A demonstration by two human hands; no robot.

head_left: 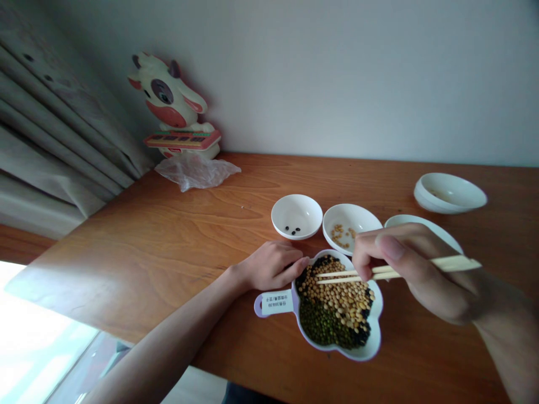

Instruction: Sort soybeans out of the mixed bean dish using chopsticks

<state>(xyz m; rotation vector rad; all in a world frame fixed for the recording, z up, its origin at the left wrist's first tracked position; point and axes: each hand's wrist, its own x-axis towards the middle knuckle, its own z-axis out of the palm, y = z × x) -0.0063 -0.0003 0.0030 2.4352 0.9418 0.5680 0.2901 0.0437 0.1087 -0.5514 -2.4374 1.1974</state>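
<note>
A lobed white dish [376, 336] with a lilac rim and a labelled handle holds yellow soybeans, green beans and black beans. My left hand [273, 266] rests on the table with its thumb and fingers pressed at the dish's upper left rim. In my right hand [412, 258] is a pair of wooden chopsticks [387, 273], their tips over the soybeans; whether a bean is between them I cannot tell. Behind the dish stand a white bowl [297, 210] with a few black beans, a second bowl [356, 214] with several yellow beans, and a third bowl [425, 223], partly hidden by my right hand.
Farther back at the right stands another white bowl [458, 193]. A cow-shaped toy keyboard [185, 134] is at the back left against the wall, with a crumpled clear plastic bag [196, 172] before it. A grey curtain [54, 146] hangs at the left. The wooden table [147, 241] has its front edge below.
</note>
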